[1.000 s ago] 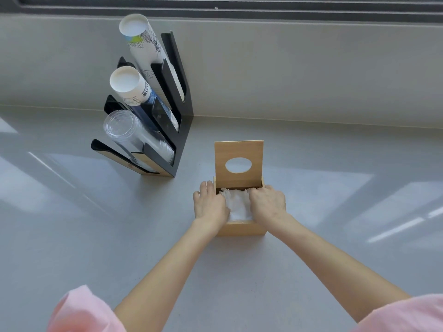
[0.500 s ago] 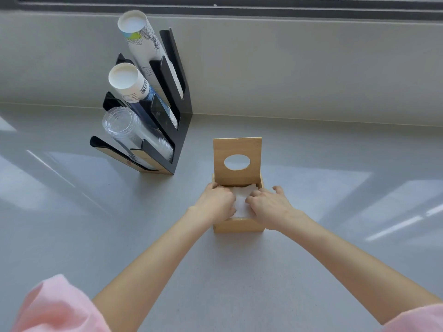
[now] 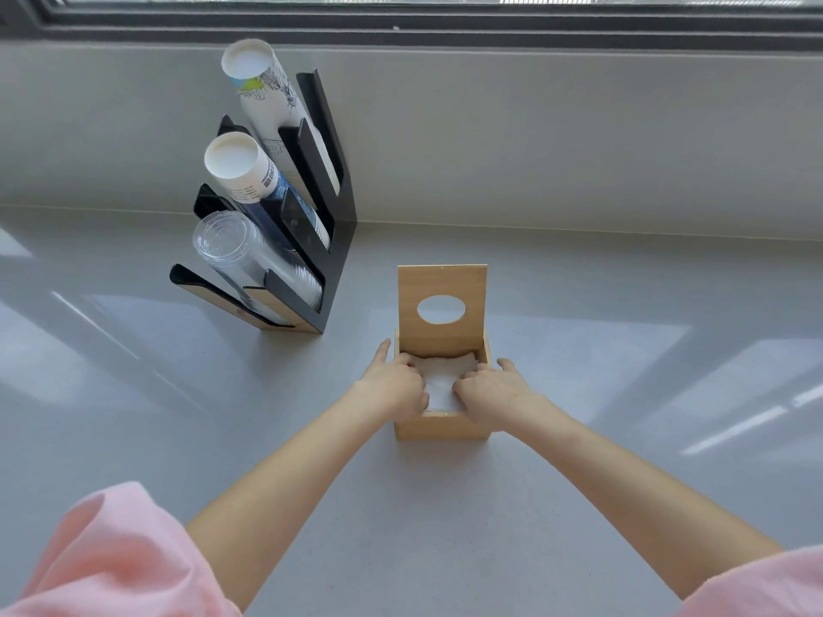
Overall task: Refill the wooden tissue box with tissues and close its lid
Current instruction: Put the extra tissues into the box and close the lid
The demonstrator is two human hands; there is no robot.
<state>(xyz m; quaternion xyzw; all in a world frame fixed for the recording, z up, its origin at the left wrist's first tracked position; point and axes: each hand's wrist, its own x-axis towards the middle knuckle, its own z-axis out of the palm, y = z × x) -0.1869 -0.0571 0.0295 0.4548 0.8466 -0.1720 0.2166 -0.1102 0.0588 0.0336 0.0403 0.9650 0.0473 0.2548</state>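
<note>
A small wooden tissue box (image 3: 441, 426) stands on the grey counter, its lid (image 3: 472, 296) hinged upright at the back with an oval hole in it. White tissues (image 3: 441, 377) lie inside the box, their top below the rim. My left hand (image 3: 396, 385) reaches over the left wall with fingers curled down onto the tissues. My right hand (image 3: 490, 387) does the same over the right wall, fingertips on the tissue stack. Both hands hide the sides of the stack.
A black angled cup holder (image 3: 332, 242) stands to the back left with two stacks of paper cups (image 3: 240, 164) and a stack of clear plastic cups (image 3: 231, 249). A grey wall and a window sill run along the back.
My hands went from lying flat over the box to fingers curled into it, pressing the tissues lower. The camera view shifted slightly; the box and lid stayed put.
</note>
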